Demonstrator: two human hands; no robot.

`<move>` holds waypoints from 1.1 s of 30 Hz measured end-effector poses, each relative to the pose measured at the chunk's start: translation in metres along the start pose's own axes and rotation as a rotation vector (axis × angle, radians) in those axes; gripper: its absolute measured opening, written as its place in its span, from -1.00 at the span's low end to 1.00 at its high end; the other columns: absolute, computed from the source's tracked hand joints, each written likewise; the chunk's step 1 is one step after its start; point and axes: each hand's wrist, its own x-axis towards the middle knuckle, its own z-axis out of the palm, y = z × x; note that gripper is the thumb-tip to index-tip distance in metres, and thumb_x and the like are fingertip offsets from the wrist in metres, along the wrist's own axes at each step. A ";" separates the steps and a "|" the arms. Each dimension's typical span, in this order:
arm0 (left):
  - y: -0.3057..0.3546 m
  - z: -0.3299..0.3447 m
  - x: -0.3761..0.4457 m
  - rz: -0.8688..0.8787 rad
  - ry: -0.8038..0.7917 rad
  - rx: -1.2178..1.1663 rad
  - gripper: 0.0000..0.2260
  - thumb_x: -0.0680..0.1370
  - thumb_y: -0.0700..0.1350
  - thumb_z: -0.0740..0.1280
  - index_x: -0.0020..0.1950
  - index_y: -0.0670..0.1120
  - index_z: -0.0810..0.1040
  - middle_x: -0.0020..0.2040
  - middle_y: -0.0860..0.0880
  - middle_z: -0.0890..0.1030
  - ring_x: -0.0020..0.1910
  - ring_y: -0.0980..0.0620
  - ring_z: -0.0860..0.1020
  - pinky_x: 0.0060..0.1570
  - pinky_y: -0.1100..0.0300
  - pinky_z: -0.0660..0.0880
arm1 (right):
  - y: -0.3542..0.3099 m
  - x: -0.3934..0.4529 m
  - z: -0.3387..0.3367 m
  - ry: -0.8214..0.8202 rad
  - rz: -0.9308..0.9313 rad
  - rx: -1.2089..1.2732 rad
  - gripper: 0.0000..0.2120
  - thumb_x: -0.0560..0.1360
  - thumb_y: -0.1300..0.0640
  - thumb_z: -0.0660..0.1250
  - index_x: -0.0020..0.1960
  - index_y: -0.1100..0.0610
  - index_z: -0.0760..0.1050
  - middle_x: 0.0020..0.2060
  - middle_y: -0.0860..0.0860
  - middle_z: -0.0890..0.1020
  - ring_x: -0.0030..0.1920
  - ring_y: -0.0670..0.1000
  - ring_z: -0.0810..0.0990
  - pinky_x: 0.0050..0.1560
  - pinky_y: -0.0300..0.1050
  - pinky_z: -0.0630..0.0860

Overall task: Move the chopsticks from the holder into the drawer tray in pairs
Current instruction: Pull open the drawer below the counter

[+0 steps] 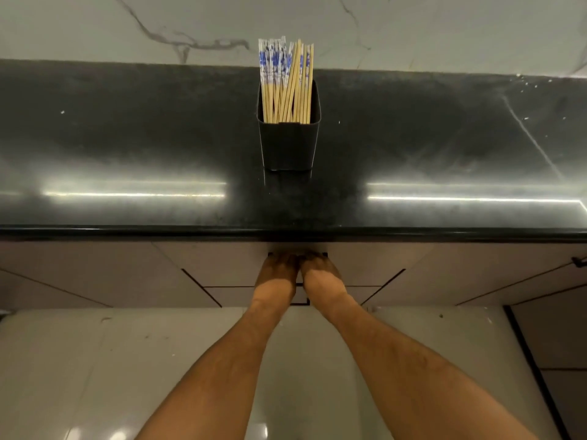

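Note:
A black rectangular holder (pixel 288 144) stands upright on the dark countertop (pixel 127 147), near its middle. Several bamboo chopsticks (pixel 286 81) with blue-and-white patterned tops stick out of it. Below the counter's front lip is the drawer front (pixel 222 268), closed, so the tray inside is hidden. My left hand (pixel 278 271) and my right hand (pixel 320 271) sit side by side at the drawer's top edge, fingers curled over a dark recessed handle (pixel 324 255) under the lip. The fingertips are in shadow.
A marble-patterned backsplash (pixel 127 27) rises behind the counter. Cabinet fronts (pixel 476 274) flank the drawer on both sides. A light tiled floor (pixel 95 376) lies below. A dark cabinet edge (pixel 533 369) runs down at the lower right.

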 end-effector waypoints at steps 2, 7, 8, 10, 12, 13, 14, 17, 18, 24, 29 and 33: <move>0.001 -0.001 -0.013 0.035 -0.033 -0.031 -0.63 0.65 -0.16 0.25 0.47 -0.07 0.39 0.45 -0.13 0.44 0.40 -0.10 0.43 0.47 0.10 0.32 | -0.002 -0.015 0.002 0.016 0.046 0.048 -0.70 0.67 0.22 0.20 0.38 0.17 0.47 0.31 0.18 0.55 0.30 0.17 0.54 0.36 0.02 0.47; -0.006 -0.001 -0.055 0.037 -0.078 -0.077 -0.77 0.64 -0.22 0.27 0.26 -0.06 0.59 0.16 -0.10 0.67 0.08 -0.08 0.66 0.11 0.08 0.60 | -0.016 -0.055 0.009 0.052 0.142 0.140 -0.79 0.63 0.28 0.25 0.17 0.18 0.61 0.07 0.14 0.70 0.07 0.14 0.68 0.12 0.00 0.59; -0.005 0.000 -0.065 0.044 -0.094 -0.081 -0.78 0.64 -0.22 0.29 0.25 -0.05 0.59 0.15 -0.09 0.67 0.07 -0.07 0.66 0.11 0.07 0.60 | -0.019 -0.062 0.011 0.060 0.137 0.134 -0.80 0.63 0.27 0.25 0.15 0.18 0.63 0.05 0.13 0.70 0.06 0.14 0.68 0.11 0.00 0.58; -0.002 0.005 -0.087 0.056 -0.109 -0.088 -0.78 0.64 -0.19 0.30 0.25 -0.03 0.60 0.16 -0.08 0.67 0.08 -0.06 0.66 0.14 0.08 0.59 | -0.026 -0.083 0.020 0.055 0.123 0.147 -0.79 0.63 0.26 0.24 0.15 0.18 0.64 0.04 0.13 0.71 0.05 0.15 0.68 0.10 0.01 0.59; 0.002 0.012 -0.113 0.051 -0.107 -0.121 -0.78 0.64 -0.17 0.29 0.26 -0.02 0.61 0.18 -0.07 0.67 0.11 -0.06 0.65 0.16 0.09 0.55 | -0.035 -0.105 0.030 0.058 0.123 0.157 -0.77 0.64 0.26 0.23 0.18 0.17 0.64 0.05 0.13 0.71 0.05 0.15 0.68 0.11 0.02 0.61; 0.003 0.017 -0.126 0.044 -0.097 -0.147 -0.77 0.64 -0.17 0.29 0.27 -0.01 0.61 0.20 -0.07 0.66 0.14 -0.06 0.64 0.18 0.10 0.53 | -0.040 -0.116 0.034 0.055 0.121 0.161 -0.76 0.64 0.26 0.23 0.19 0.17 0.63 0.06 0.14 0.71 0.06 0.15 0.68 0.11 0.02 0.61; 0.005 0.020 -0.136 0.041 -0.102 -0.162 -0.76 0.64 -0.16 0.30 0.28 0.00 0.61 0.23 -0.06 0.65 0.17 -0.05 0.62 0.22 0.11 0.51 | -0.044 -0.126 0.039 0.049 0.121 0.166 -0.76 0.64 0.26 0.23 0.21 0.17 0.63 0.07 0.14 0.71 0.06 0.15 0.68 0.12 0.02 0.60; 0.007 0.030 -0.167 0.052 -0.089 -0.226 -0.71 0.63 -0.13 0.33 0.36 0.03 0.56 0.32 -0.04 0.59 0.28 -0.04 0.55 0.33 0.12 0.46 | -0.059 -0.154 0.050 0.037 0.137 0.190 -0.75 0.64 0.25 0.25 0.26 0.16 0.61 0.11 0.14 0.69 0.09 0.15 0.67 0.14 0.01 0.58; 0.008 0.034 -0.177 0.053 -0.097 -0.237 -0.68 0.62 -0.12 0.35 0.37 0.04 0.54 0.35 -0.04 0.57 0.31 -0.04 0.53 0.36 0.11 0.45 | -0.064 -0.163 0.055 0.045 0.141 0.196 -0.74 0.64 0.24 0.25 0.27 0.16 0.60 0.12 0.14 0.69 0.10 0.15 0.67 0.16 0.01 0.58; 0.009 0.051 -0.242 0.166 -0.134 -0.248 -0.64 0.67 -0.02 0.17 0.31 -0.20 0.56 0.32 -0.22 0.56 0.33 -0.21 0.50 0.29 -0.02 0.43 | -0.088 -0.216 0.080 0.034 0.181 0.222 -0.72 0.66 0.20 0.28 0.35 0.13 0.55 0.19 0.14 0.66 0.15 0.14 0.65 0.25 0.00 0.57; 0.020 0.065 -0.275 0.130 -0.156 -0.301 -0.68 0.66 -0.01 0.26 0.40 -0.05 0.49 0.38 -0.09 0.53 0.38 -0.08 0.47 0.39 0.16 0.38 | -0.103 -0.252 0.095 0.044 0.197 0.222 -0.73 0.64 0.24 0.28 0.31 0.14 0.57 0.16 0.14 0.67 0.11 0.15 0.66 0.21 0.02 0.59; 0.027 0.067 -0.300 0.082 -0.177 -0.289 -0.71 0.66 -0.01 0.25 0.38 -0.03 0.49 0.36 -0.07 0.53 0.34 -0.05 0.49 0.39 0.19 0.37 | -0.112 -0.276 0.106 0.030 0.190 0.235 -0.73 0.64 0.23 0.28 0.32 0.15 0.56 0.17 0.15 0.66 0.13 0.15 0.65 0.22 0.01 0.58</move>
